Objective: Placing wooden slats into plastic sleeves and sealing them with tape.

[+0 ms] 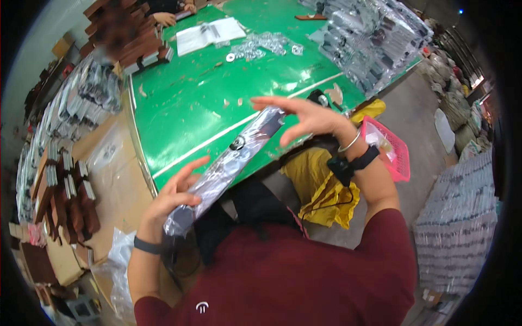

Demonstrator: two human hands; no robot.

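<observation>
You're holding a long dark package in clear wrap [224, 166] at a slant over the near edge of the green desk [187, 119]. Your left hand [175, 191] is gripping its lower end, thumb on the wrap; your right hand [311, 116] is spreading open around the upper end – can't tell if the fingertips are touching.

Just past your right hand, a small dark item [317, 98] is sitting by the desk edge, partly covered. A big heap of wrapped packages [375, 46] is taking up the far right corner; an open booklet [209, 36], clear plastic bits [263, 45] and a white ring [230, 57] are lying farther back. Brown pieces [142, 33] are stacking up at far left, near another person's hand [165, 19]. On your right, a yellow sack [321, 187] and pink basket [402, 158] are crowding the space below the desk – more brown pieces [68, 198] are piling on your left.
</observation>
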